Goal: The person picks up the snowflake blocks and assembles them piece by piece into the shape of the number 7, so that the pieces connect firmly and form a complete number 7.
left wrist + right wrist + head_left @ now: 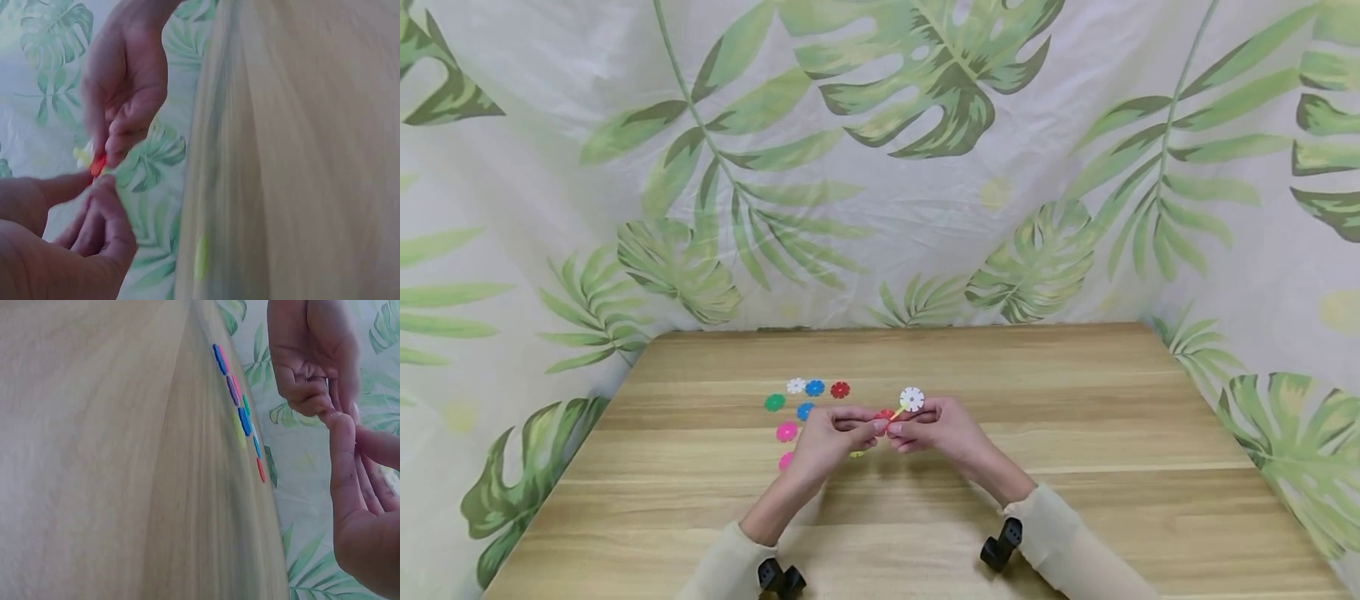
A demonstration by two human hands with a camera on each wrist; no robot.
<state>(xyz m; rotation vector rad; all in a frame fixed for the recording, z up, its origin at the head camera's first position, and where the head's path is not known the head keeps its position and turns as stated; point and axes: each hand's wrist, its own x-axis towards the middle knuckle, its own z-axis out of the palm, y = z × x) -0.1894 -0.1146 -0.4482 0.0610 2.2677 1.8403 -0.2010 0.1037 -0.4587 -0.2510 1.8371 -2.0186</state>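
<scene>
In the head view my left hand (829, 442) and right hand (946, 433) meet above the table, thumbs almost touching. Between them is a red notched plastic disc (883, 415), pinched by both hands from either side and partly covered by fingertips. Joined to it is a yellow disc (897, 412) seen nearly edge-on, and a white notched disc (912, 399) stands at its upper end. The left wrist view also shows the red disc (98, 164) between the fingertips. In the right wrist view the fingers hide the joined pieces.
Loose notched discs lie left of the hands: white (795, 386), blue (815, 388), red (840, 390), green (774, 402) and pink (787, 432). A yellow disc (857, 454) is half hidden by the left hand. The wooden table (1075, 400) meets a leaf-patterned cloth (880, 192) behind.
</scene>
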